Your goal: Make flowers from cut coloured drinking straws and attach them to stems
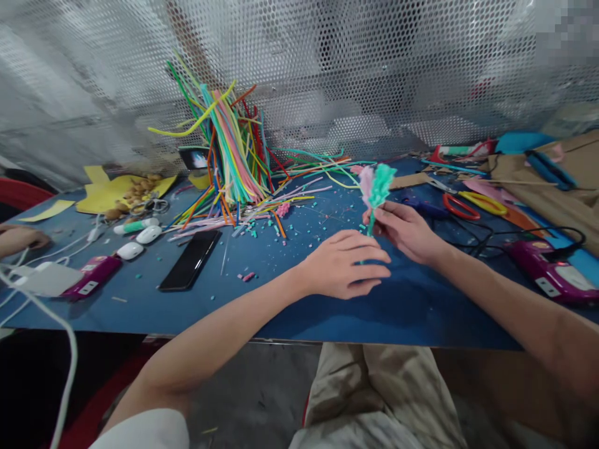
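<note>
Above the blue table, right of centre, is a pipe-cleaner flower (pixel 381 186) with fluffy green and pink-lilac petals and a green stem. My right hand (pixel 406 231) pinches it just below the petals. My left hand (pixel 347 263) is at the lower part of the stem, its fingers spread toward the right; its thumb is hidden, and whether it grips the stem does not show. Small green and pink clippings lie on the table to the left of my hands.
Bundled pipe cleaners (pixel 234 149) stand behind a black phone (pixel 189 260). Scissors (pixel 461 206), a glue gun (pixel 425 208) and a purple power strip (pixel 552 271) lie right. Another person's hand (pixel 23 239) rests at far left near white cables. The blue table's (pixel 281 318) front edge faces me.
</note>
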The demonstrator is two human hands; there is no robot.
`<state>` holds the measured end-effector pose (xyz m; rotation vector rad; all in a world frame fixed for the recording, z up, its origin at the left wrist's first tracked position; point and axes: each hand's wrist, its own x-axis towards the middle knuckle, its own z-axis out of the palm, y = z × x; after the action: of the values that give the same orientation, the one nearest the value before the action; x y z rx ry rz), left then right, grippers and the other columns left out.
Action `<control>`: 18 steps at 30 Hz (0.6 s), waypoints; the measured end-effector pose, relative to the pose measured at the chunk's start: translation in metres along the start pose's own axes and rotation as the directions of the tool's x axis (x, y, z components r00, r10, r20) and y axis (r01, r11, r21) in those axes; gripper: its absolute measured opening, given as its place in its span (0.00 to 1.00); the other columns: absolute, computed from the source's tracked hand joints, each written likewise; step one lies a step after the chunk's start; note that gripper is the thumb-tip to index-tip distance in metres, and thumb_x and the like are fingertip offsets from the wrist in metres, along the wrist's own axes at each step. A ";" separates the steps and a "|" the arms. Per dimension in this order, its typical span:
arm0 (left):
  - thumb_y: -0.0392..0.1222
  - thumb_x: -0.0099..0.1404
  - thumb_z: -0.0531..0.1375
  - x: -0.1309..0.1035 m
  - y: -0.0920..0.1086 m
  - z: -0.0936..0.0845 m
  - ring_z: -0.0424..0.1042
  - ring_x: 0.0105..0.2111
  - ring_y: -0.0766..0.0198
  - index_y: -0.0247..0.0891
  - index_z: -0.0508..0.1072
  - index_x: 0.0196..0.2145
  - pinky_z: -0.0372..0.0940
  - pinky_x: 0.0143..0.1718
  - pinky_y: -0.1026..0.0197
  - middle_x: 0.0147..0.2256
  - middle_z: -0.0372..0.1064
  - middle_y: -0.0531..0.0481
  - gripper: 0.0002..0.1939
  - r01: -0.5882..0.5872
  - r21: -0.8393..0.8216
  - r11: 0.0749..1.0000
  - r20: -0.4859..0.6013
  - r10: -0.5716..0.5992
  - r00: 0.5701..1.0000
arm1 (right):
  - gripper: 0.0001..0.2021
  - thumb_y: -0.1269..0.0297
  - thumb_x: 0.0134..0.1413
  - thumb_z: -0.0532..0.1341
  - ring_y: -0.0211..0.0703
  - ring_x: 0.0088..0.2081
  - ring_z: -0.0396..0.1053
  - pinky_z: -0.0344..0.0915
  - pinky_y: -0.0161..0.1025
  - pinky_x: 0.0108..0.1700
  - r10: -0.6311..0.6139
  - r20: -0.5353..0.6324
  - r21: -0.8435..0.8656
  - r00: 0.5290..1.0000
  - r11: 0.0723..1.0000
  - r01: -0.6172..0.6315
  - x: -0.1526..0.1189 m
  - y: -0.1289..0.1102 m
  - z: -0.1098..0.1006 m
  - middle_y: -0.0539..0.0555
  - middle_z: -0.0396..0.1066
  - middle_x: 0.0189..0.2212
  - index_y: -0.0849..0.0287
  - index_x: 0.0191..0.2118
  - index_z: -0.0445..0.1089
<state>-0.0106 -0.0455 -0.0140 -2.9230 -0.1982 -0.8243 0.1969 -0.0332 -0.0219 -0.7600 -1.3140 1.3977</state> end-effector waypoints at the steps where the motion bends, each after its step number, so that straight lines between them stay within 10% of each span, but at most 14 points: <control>1: 0.45 0.68 0.60 -0.001 -0.003 0.001 0.71 0.52 0.61 0.48 0.78 0.43 0.60 0.58 0.53 0.48 0.77 0.55 0.08 0.093 -0.006 0.996 -0.076 -0.093 0.993 | 0.10 0.56 0.60 0.64 0.36 0.31 0.60 0.59 0.36 0.35 -0.047 -0.025 0.008 0.999 0.999 0.047 0.001 -0.001 -0.004 0.51 0.70 0.36 0.57 0.37 0.74; 4: 0.47 0.68 0.61 -0.002 -0.013 0.003 0.73 0.46 0.61 0.44 0.78 0.41 0.63 0.53 0.53 0.43 0.78 0.51 0.09 0.375 -0.133 0.917 -0.223 -0.397 0.891 | 0.09 0.55 0.60 0.64 0.37 0.31 0.60 0.60 0.38 0.36 -0.124 -0.063 -0.018 0.990 0.992 0.123 0.005 -0.002 -0.013 0.52 0.71 0.37 0.56 0.37 0.74; 8: 0.52 0.70 0.59 -0.004 -0.025 0.010 0.75 0.45 0.59 0.40 0.76 0.51 0.66 0.53 0.54 0.46 0.78 0.47 0.18 0.551 -0.400 0.733 -0.087 -0.629 0.773 | 0.13 0.50 0.60 0.63 0.40 0.34 0.63 0.63 0.40 0.39 -0.171 -0.102 -0.205 0.980 0.968 0.147 0.005 -0.002 -0.013 0.53 0.71 0.37 0.55 0.36 0.73; 13: 0.56 0.67 0.61 -0.008 -0.028 0.026 0.78 0.41 0.57 0.38 0.80 0.47 0.71 0.46 0.59 0.43 0.80 0.49 0.21 0.598 -0.640 0.483 0.229 -0.623 0.748 | 0.16 0.46 0.59 0.62 0.40 0.33 0.65 0.66 0.42 0.39 -0.196 -0.082 -0.276 0.977 0.947 0.166 0.000 -0.001 -0.003 0.54 0.74 0.39 0.54 0.40 0.73; 18: 0.57 0.67 0.61 -0.008 -0.030 0.033 0.79 0.37 0.61 0.36 0.80 0.45 0.73 0.44 0.60 0.41 0.80 0.46 0.22 0.553 -0.765 0.329 0.297 -0.582 0.757 | 0.16 0.48 0.58 0.64 0.42 0.36 0.69 0.69 0.43 0.43 -0.160 0.020 -0.331 0.987 0.930 0.158 -0.004 -0.005 0.000 0.53 0.75 0.40 0.53 0.45 0.76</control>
<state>-0.0053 -0.0129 -0.0448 -3.7482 -1.2586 -1.3625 0.1993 -0.0379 -0.0179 -0.8582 -1.5924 1.0555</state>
